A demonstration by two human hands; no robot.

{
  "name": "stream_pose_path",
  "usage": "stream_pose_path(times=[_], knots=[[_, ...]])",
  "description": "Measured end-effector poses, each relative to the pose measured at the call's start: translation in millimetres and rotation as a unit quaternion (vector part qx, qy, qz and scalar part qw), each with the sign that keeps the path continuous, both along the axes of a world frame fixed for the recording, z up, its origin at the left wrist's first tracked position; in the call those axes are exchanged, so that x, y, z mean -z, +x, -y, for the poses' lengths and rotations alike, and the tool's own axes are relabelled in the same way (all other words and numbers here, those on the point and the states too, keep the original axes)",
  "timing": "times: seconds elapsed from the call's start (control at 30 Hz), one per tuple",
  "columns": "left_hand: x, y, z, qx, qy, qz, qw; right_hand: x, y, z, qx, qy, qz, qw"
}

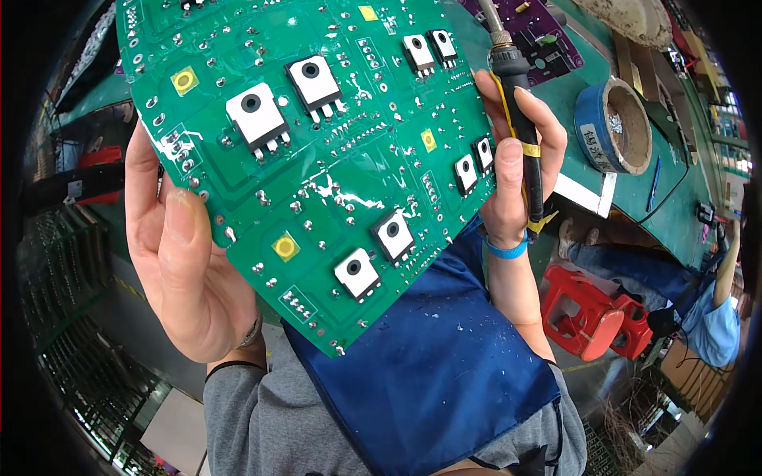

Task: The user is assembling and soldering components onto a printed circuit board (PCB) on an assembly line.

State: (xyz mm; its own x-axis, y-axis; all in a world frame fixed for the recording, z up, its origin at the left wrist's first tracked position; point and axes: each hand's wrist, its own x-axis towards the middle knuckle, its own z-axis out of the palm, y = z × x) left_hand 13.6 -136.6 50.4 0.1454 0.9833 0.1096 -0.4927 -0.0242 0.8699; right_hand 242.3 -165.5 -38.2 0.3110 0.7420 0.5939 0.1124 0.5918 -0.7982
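A large green circuit board is raised in front of me, tilted, its soldered face toward me. Several transistors with bare metal tabs and black bodies stand on it, one a big transistor at the left. My left hand grips the board's left edge, thumb on the face. At the right edge, my right hand steadies the board and also holds a soldering iron. The iron's black handle has yellow tape round it, and its metal shaft points up, away from me. Most of the fingers are hidden behind the board.
On the green workbench at right lie a purple circuit board, a round blue-sided tub and a blue pen. A red stool stands on the floor. Another person in a blue shirt is at far right.
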Motion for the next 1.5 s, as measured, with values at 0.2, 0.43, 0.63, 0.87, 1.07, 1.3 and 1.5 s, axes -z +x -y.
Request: stream_pose_path(times=[0.2, 0.43, 0.63, 0.87, 1.07, 1.3, 1.5], knots=[[-6, -2, 6, -0.01, 0.001, -0.041, 0.999, 4, -1, -1, -0.012, 0.009, -0.006, 1.0], [-7, -5, 14, -0.03, -0.004, -0.061, 0.998, 2, -5, 5, 0.009, -0.033, -0.004, 0.999], [1, -9, 14, -0.003, 0.096, -0.05, 0.994, 5, -6, 2, 0.007, -0.018, -0.01, 1.0], [-15, 3, 28, -0.081, 0.005, -0.106, 0.991, 5, -9, 2, 0.007, -0.019, -0.026, 0.999], [-6, 1, 27, -0.049, -0.007, -0.074, 0.996, 9, -5, 7, -0.019, -0.029, -0.044, 0.998], [3, -7, 32, -0.038, -0.013, -0.068, 0.997, 13, -4, 4, -0.03, -0.007, -0.037, 0.999], [8, -4, 26, -0.007, 0.04, -0.039, 0.998, 14, -1, 5, -0.028, -0.017, -0.018, 0.999]])
